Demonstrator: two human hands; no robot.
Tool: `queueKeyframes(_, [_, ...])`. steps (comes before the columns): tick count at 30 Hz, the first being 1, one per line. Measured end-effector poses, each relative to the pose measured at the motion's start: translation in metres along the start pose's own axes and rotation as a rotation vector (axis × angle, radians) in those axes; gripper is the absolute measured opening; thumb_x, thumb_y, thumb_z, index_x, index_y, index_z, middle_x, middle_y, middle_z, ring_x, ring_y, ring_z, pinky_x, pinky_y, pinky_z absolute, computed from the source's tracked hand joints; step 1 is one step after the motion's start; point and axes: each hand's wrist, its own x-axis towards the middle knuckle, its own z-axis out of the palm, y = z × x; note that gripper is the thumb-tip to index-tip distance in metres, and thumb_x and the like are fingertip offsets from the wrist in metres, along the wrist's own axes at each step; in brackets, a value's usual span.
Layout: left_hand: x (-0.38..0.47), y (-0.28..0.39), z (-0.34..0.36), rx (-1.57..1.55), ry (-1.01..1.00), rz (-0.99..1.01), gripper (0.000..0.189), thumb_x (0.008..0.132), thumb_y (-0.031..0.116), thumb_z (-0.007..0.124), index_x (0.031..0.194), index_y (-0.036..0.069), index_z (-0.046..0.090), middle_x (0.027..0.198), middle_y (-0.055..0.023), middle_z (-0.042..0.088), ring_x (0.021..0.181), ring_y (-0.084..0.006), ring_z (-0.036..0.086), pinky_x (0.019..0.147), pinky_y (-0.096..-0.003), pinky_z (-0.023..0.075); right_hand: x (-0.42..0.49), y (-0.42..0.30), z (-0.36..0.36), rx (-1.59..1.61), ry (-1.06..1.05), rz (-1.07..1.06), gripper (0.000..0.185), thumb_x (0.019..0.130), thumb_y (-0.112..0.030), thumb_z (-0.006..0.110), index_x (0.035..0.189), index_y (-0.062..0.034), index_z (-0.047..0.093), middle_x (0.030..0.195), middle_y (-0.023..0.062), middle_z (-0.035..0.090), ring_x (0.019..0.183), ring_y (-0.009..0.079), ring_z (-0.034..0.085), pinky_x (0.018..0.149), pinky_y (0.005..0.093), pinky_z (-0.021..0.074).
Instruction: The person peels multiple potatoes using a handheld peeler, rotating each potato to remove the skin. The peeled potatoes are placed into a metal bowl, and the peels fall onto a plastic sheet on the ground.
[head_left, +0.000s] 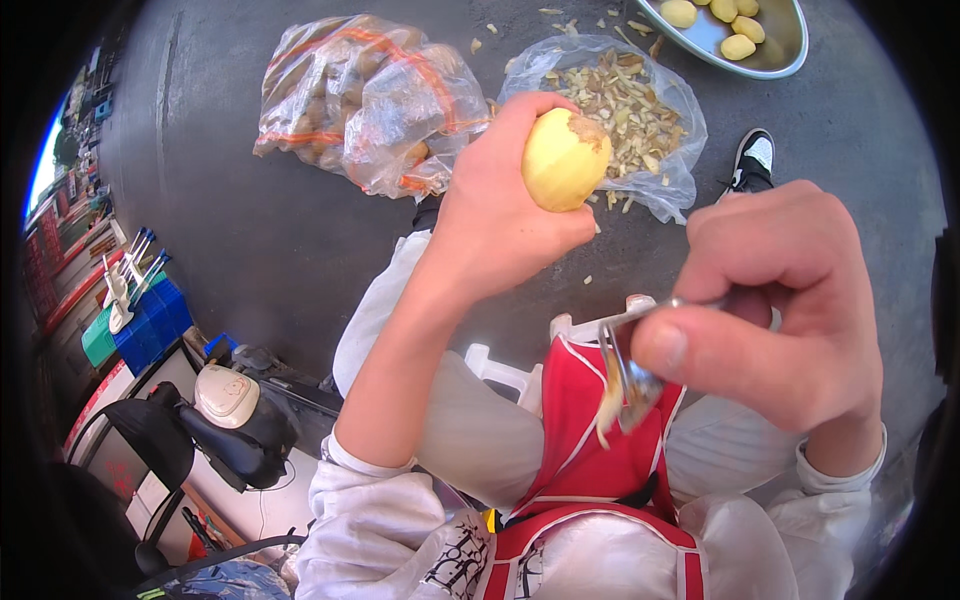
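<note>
My left hand (491, 202) grips a potato (562, 165), mostly peeled to yellow flesh with a brown patch of skin left at its upper end. A metal peeler (630, 352) is held in my right hand (780, 307), below and to the right of the potato and apart from it. Strips of peel (611, 401) cling to its blade. Beyond the potato, a clear plastic bag (686, 180) lies spread on the ground with a heap of peelings (637, 112) on it.
A clear bag of unpeeled potatoes (367, 97) with orange stripes lies at the upper left. Peeled potatoes (739, 46) sit in a steel basin (787, 64) at the upper right. A red apron (592, 442) covers my lap. A scooter (232, 420) and a blue crate (154, 322) stand at the left.
</note>
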Motion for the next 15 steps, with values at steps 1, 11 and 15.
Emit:
queueKeyframes(1, [0.001,0.0,0.0,-0.015,0.01,0.016,0.066,0.068,0.002,0.081,0.13,0.008,0.059,0.113,-0.0059,0.067,0.103,-0.0174,0.064,0.091,-0.0327,0.0542,0.008,0.01,0.006,-0.197,0.154,-0.037,0.032,0.078,-0.021,0.085,0.064,-0.004,0.061,0.052,0.0027,0.046,0.046,0.0163,0.039,0.052,0.0325,0.0271])
queueKeyframes(11, [-0.005,0.009,0.003,0.071,-0.008,0.064,0.067,0.066,0.002,0.081,0.13,0.006,0.061,0.109,-0.0072,0.07,0.097,-0.0181,0.067,0.089,-0.0325,0.0547,0.053,0.05,-0.026,-0.624,0.415,-0.188,0.034,0.083,-0.032,0.081,0.068,-0.003,0.073,0.054,0.0138,0.056,0.051,0.0328,0.053,0.051,0.0387,0.042])
queueKeyframes(15, [-0.005,0.006,0.002,0.169,0.019,0.187,0.066,0.066,0.001,0.082,0.128,0.004,0.061,0.108,-0.0112,0.07,0.096,-0.0236,0.07,0.089,-0.0339,0.0554,0.05,0.04,-0.03,-0.576,0.2,-0.59,0.034,0.086,-0.025,0.086,0.072,0.0007,0.069,0.056,0.0062,0.05,0.051,0.0188,0.045,0.051,0.0343,0.0338])
